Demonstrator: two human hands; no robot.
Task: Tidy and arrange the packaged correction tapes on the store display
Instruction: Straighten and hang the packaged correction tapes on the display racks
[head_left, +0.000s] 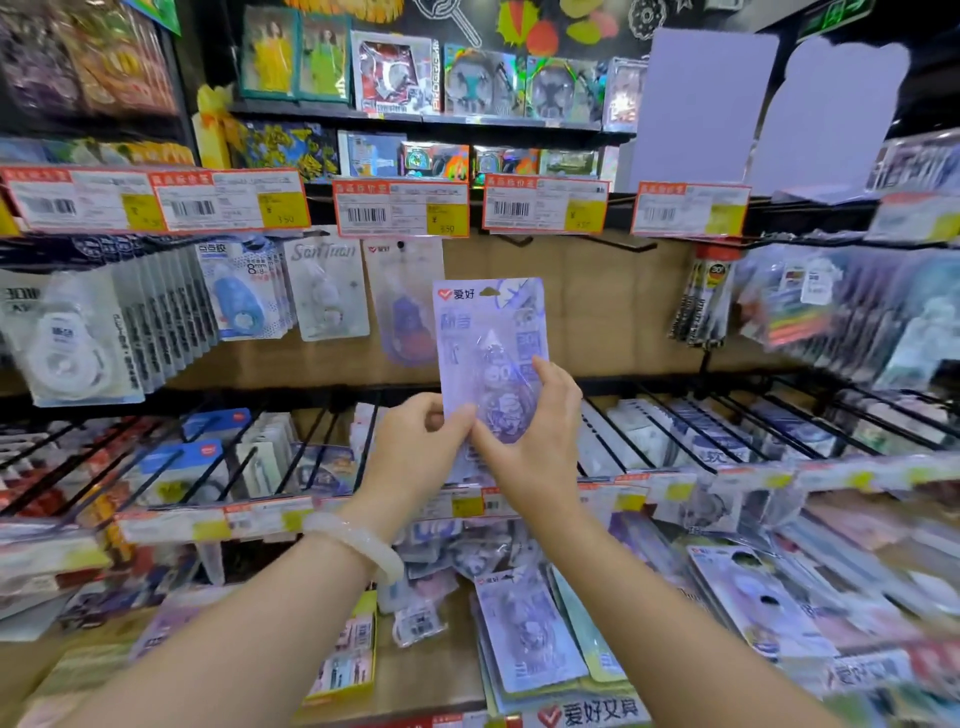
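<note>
I hold a purple packaged correction tape (485, 332) upright in front of the display, with both hands at its lower end. My left hand (415, 447) pinches its lower left corner. My right hand (540, 436) grips its lower right side, thumb across the blister. A similar purple pack (402, 306) hangs on a hook just behind and to the left. More purple packs (524, 634) lie loose in a pile on the shelf below my arms.
Blue and white tape packs (244, 291) and a dense row of white packs (78, 332) hang at left. Bare black hooks (618, 241) stick out at upper right of the held pack. Price labels (400, 208) line the rail above. Lower hooks (675, 431) carry more packs.
</note>
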